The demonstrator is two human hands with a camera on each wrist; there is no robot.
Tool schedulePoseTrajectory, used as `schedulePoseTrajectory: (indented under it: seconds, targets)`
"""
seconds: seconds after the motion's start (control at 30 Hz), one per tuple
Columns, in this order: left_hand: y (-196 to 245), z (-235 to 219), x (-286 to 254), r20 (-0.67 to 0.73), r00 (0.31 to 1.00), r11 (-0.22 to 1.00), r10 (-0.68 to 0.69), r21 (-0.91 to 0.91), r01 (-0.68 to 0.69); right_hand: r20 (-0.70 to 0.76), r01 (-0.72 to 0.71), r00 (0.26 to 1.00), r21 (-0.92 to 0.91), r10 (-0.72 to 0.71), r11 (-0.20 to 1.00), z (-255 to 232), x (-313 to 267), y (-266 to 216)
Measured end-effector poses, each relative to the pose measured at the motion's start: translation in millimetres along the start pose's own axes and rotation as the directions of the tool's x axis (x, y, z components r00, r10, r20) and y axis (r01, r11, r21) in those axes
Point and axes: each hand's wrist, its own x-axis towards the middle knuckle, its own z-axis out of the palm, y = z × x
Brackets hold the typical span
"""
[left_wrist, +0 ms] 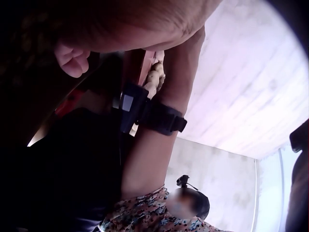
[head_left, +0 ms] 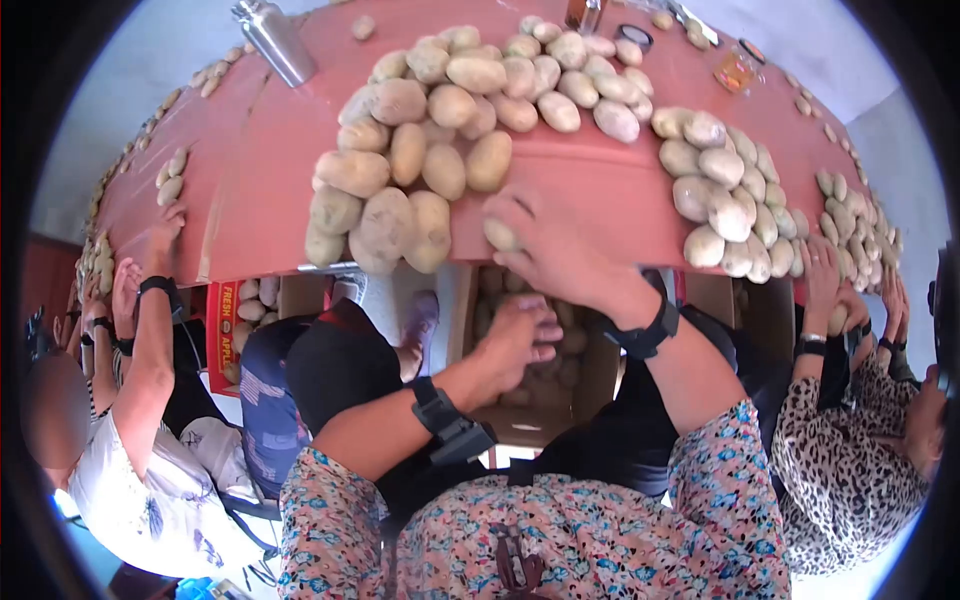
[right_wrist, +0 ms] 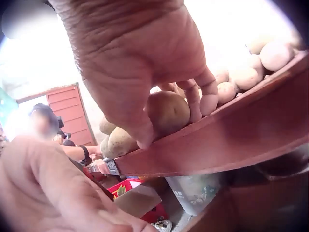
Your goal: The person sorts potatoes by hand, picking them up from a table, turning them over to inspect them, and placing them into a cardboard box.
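Note:
At the table's front edge my right hand (head_left: 565, 250) grips a potato (head_left: 500, 235), thumb on one side and fingers on the other. In the right wrist view the same potato (right_wrist: 169, 112) shows between thumb and fingers, close over the red tabletop. My left hand (head_left: 515, 345) is over a cardboard box (head_left: 585, 395) of potatoes below the table edge. Its fingers hang loosely curled, with nothing seen in them; the left wrist view is dark there. A heap of potatoes (head_left: 430, 160) curves over the tabletop ahead and to the left.
The red table (head_left: 590, 180) carries another potato heap (head_left: 725, 190) on the right. A metal bottle (head_left: 275, 42) and a glass jar (head_left: 738, 68) stand farther back. People sit on both sides, handling potatoes. A red box (head_left: 225, 335) of potatoes is under the table at left.

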Motion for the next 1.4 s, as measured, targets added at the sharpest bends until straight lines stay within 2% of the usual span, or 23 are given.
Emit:
schedulePoseTrajectory:
  seconds: [0.1,0.13,0.2,0.27,0.33,0.4,0.43,0.5,0.57,0.63,0.77,0.83,0.87,0.9,0.97,1.0,1.07,1.1,1.13,1.2,1.33,1.37,1.4]
  targets:
    - [14.9,-3.1,3.9,-0.058,0.997,0.998,0.056,-0.037,-0.058,0.094,-0.169,0.985,0.37,0.144,0.914,-22.6,-5.8,-4.2]
    - [17.9,-3.8,3.1,-0.058,0.997,0.998,0.045,-0.037,-0.047,0.1,-0.179,0.983,0.374,0.152,0.91,-28.6,-9.7,-5.6]
    - [23.1,-3.1,-0.3,0.035,0.998,0.985,0.049,-0.165,-0.043,0.217,-0.128,0.976,0.451,0.031,0.883,-38.2,-19.9,-5.2]
    - [22.2,-1.1,-3.5,0.084,0.996,0.989,0.033,-0.149,-0.021,0.301,-0.152,0.953,0.416,0.022,0.896,-35.5,-32.1,-2.6]
    - [16.1,0.3,-4.5,0.202,0.979,0.964,0.024,-0.265,0.031,0.388,-0.179,0.921,0.379,0.02,0.908,-30.0,-43.6,0.4]
    - [7.2,1.1,-2.0,0.173,0.984,0.966,-0.044,-0.242,0.086,0.518,-0.269,0.836,0.101,0.18,0.958,-24.7,-49.5,3.2]
    - [4.1,0.3,0.5,0.14,0.985,0.967,-0.098,-0.22,0.127,0.518,-0.27,0.836,0.102,0.181,0.957,-25.3,-52.4,6.0]
    - [-5.1,-0.3,5.0,0.065,0.991,0.978,-0.12,-0.165,0.129,0.201,-0.099,0.979,0.283,0.042,0.954,-29.9,-57.0,11.5]
    - [-12.2,3.4,5.8,-0.004,0.991,0.986,-0.132,-0.106,0.131,0.169,-0.114,0.984,0.319,0.062,0.941,-38.9,-55.2,10.9]
    - [-12.5,13.8,3.5,-0.218,0.974,0.989,-0.057,0.121,0.085,0.132,-0.136,0.987,0.346,0.095,0.928,-46.1,-54.3,12.8]
    - [-0.1,12.7,3.1,-0.177,0.98,0.969,0.092,0.243,-0.047,0.093,-0.108,0.992,0.296,0.083,0.949,-49.7,-43.3,17.0]
    - [9.3,13.8,-3.5,0.029,0.962,0.896,0.27,0.358,-0.263,0.085,-0.087,0.994,0.28,0.065,0.956,-49.9,-36.4,17.0]
    - [10.3,14.6,-5.3,0.016,0.957,0.892,0.29,0.357,-0.276,0.06,-0.076,0.996,0.283,0.061,0.956,-49.7,-34.2,16.8]
    - [12.6,18.3,-9.5,0.116,0.872,0.74,0.476,0.483,-0.468,0.035,-0.065,0.998,0.284,0.057,0.957,-49.5,-31.2,16.1]
    - [18.6,23.9,-20.9,0.301,0.59,0.339,0.749,0.591,-0.732,0.031,-0.064,0.998,0.283,0.057,0.957,-48.4,-24.5,12.8]
    - [27.1,24.2,-28.0,0.294,0.579,0.331,0.761,0.592,-0.735,0.034,-0.089,0.996,0.282,0.082,0.955,-47.5,-21.2,11.4]
    - [40.2,19.8,-37.4,0.491,0.249,-0.18,0.835,0.67,-0.72,0.034,-0.092,0.996,0.27,0.086,0.958,-43.9,-13.9,10.0]
    - [47.7,15.1,-42.0,0.522,0.195,-0.255,0.83,0.667,-0.7,0.035,-0.113,0.994,0.264,0.108,0.958,-42.1,-9.7,9.2]
    - [55.4,10.5,-47.7,0.516,0.184,-0.261,0.836,0.67,-0.695,0.033,-0.097,0.995,0.259,0.092,0.961,-40.6,-6.1,7.6]
    - [72.6,0.7,-60.5,0.49,-0.048,-0.456,0.87,0.765,-0.455,0.001,-0.083,0.996,0.277,0.086,0.957,-36.3,-0.4,3.7]
    - [116.2,-31.8,-71.0,0.273,-0.251,-0.336,0.929,0.906,-0.257,0.018,-0.086,0.996,0.252,0.084,0.964,-22.4,9.1,-2.6]
    - [125.5,-41.9,-72.6,0.271,-0.257,-0.335,0.928,0.908,-0.254,0.031,-0.117,0.993,0.245,0.113,0.962,-17.5,11.1,-6.6]
    - [135.1,-52.2,-74.3,0.162,-0.254,-0.225,0.954,0.943,-0.246,0.043,-0.149,0.989,0.237,0.142,0.96,-14.1,13.9,-11.4]
